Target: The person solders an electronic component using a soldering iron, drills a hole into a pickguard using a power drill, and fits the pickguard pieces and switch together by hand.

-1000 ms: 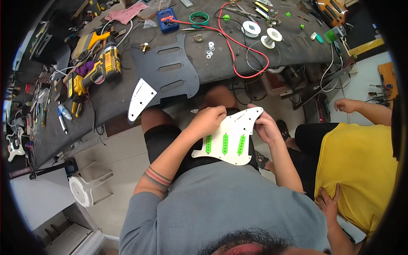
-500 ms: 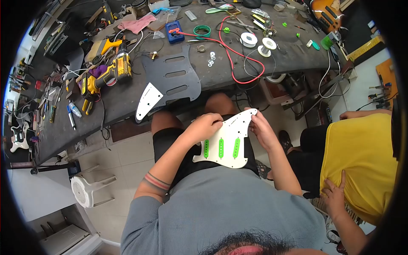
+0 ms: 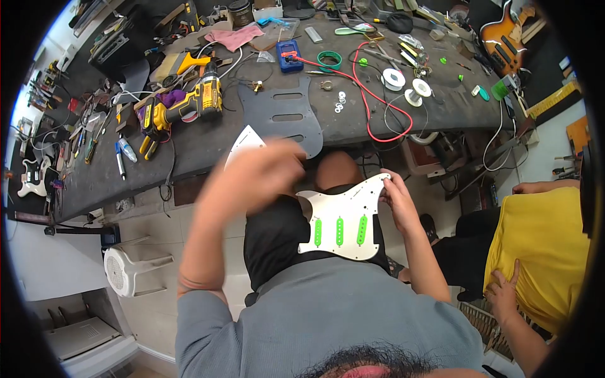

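A white guitar pickguard [image 3: 328, 211] with three green pickups [image 3: 339, 232] rests across my lap. My right hand [image 3: 398, 200] grips its narrow upper right end, thumb and fingers at the edge. My left hand [image 3: 268, 173] is off the pickguard, raised near the bench edge and smeared by motion, so its fingers cannot be made out. Just behind it, a small white plate [image 3: 247, 140] shows only in part. Beyond that, a dark grey pickguard [image 3: 287, 106] with three slots lies on the bench.
A yellow drill [image 3: 189, 106], a blue meter [image 3: 289, 58] with a red cable, wire spools [image 3: 394, 79] and white rings [image 3: 340, 102] lie on the bench [image 3: 208, 148]. A person in a yellow shirt [image 3: 535, 252] sits at right. A white stool [image 3: 120, 271] stands at left.
My left hand has let go of the white pickguard and moved up and left toward the small white plate. My right hand still holds the pickguard. The whole view has shifted slightly.
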Available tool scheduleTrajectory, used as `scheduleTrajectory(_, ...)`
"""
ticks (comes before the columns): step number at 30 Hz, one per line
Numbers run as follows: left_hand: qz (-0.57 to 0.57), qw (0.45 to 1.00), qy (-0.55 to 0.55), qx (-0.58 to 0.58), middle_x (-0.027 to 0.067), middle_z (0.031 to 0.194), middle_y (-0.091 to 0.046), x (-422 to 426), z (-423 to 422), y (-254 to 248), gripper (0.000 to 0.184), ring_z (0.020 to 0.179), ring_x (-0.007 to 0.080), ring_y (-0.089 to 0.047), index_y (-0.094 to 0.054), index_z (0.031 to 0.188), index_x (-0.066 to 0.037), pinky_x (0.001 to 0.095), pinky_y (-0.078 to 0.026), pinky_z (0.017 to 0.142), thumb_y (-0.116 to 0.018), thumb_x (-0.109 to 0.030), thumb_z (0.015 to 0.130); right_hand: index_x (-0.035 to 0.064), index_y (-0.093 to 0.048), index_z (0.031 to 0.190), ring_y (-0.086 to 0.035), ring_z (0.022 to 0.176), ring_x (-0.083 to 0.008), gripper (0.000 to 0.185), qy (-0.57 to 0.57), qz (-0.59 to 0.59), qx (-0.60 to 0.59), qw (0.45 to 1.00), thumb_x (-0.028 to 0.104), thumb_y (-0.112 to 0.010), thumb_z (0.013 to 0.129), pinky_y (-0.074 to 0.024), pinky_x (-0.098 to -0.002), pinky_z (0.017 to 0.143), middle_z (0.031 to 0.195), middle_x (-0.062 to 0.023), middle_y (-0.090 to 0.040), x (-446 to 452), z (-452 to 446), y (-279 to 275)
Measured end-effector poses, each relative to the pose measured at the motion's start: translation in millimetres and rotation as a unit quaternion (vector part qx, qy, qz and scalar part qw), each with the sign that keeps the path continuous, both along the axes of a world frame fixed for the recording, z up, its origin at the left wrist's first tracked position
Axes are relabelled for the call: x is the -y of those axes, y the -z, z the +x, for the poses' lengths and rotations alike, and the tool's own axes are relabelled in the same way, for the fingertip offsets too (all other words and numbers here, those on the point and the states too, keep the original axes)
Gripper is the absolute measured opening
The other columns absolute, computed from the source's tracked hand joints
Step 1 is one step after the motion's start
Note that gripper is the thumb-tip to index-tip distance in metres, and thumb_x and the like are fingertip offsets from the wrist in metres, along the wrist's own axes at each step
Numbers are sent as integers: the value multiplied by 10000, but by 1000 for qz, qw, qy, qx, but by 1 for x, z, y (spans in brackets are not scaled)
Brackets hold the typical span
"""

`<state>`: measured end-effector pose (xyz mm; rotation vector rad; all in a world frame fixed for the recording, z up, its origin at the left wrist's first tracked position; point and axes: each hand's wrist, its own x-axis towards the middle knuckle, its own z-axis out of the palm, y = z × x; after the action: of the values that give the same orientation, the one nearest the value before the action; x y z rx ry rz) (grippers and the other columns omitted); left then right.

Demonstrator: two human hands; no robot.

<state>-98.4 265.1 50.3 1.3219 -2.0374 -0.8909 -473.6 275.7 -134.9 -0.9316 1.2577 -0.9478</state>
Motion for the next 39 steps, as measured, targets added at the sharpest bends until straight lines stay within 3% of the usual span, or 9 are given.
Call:
scheduleTrajectory(2, -127, 979, -160, 29, 141, 1117, -752, 45, 56, -20, 389, 1067, 261, -738, -715, 1250, -37, 377, -564, 975, -575, 78, 906, 39, -518, 1532, -630, 1106, -122, 477, 10, -22, -44, 999, 319, -554, 1147, -490, -302, 970, 1219, -39, -668, 1, -2, -5)
scheduleTrajectory(4, -262, 912, -164, 272, 199, 1342, -677, 97, 137, -4, 600, 1280, 373, -637, -582, 1453, -56, 444, -489, 1122, -605, 65, 866, 38, -529, 1527, -629, 1172, -137, 466, 35, -58, -102, 992, 312, -535, 1149, -473, -310, 1013, 1285, -48, -664, 4, -4, -12)
scheduleTrajectory(6, -82, 876, -191, 434, 226, 1446, -613, 123, 181, 15, 779, 1358, 427, -571, -456, 1578, -84, 494, -467, 1166, -663, 8, 833, 28, -528, 1517, -616, 1219, -158, 443, 56, -89, -97, 990, 275, -538, 1149, -462, -324, 1055, 1300, -64, -653, 7, -8, -21)
scheduleTrajectory(18, -14, 907, -137, 398, 161, 1527, -502, 134, 189, 3, 1124, 1462, 400, -473, -407, 1637, -151, 472, -434, 1219, -916, -2, 646, -2, -568, 1418, -593, 1211, -168, 347, 141, -253, -75, 954, 149, -617, 1109, -476, -325, 1081, 1281, -94, -630, 24, -8, -72)
scheduleTrajectory(26, 45, 957, -185, 220, 143, 1438, -624, 140, 195, -10, 1097, 1327, 330, -621, -463, 1635, -151, 400, -472, 1155, -848, 91, 636, 51, -680, 1259, -686, 966, -152, 234, 37, -320, -209, 923, 111, -679, 1032, -548, -341, 830, 1073, -48, -697, 42, 44, -121)
scheduleTrajectory(29, 51, 974, -202, 89, 125, 1372, -629, 138, 215, -16, 1097, 1215, 277, -659, -456, 1645, -106, 364, -493, 1110, -747, 147, 618, 66, -706, 1114, -748, 863, -295, 156, 6, -445, -317, 837, 124, -721, 970, -570, -407, 735, 1014, -130, -741, 83, 77, -130)
scheduleTrajectory(34, -9, 969, -223, -110, 71, 1305, -695, 82, 212, -53, 775, 1147, 181, -669, -523, 1569, -22, 329, -484, 1075, -709, 48, 820, 89, -716, 1065, -762, 915, -363, 145, -57, -477, -461, 746, 185, -692, 958, -603, -506, 777, 992, -128, -768, 157, 119, -132)
scheduleTrajectory(36, -21, 931, -303, -204, 107, 1297, -716, 50, 214, -56, 651, 1086, 169, -672, -578, 1488, 12, 330, -520, 989, -713, 8, 851, 102, -759, 979, -771, 840, -366, 103, -70, -521, -476, 705, 153, -684, 929, -604, -520, 722, 902, -134, -774, 189, 136, -125)
scheduleTrajectory(39, -88, 902, -199, -374, 175, 1255, -710, 6, 178, -56, 549, 983, 191, -656, -573, 1439, 74, 315, -545, 768, -695, -121, 941, 92, -802, 928, -795, 839, -334, 116, -132, -500, -573, 635, 130, -697, 900, -627, -479, 695, 883, -140, -795, 218, 159, -128)
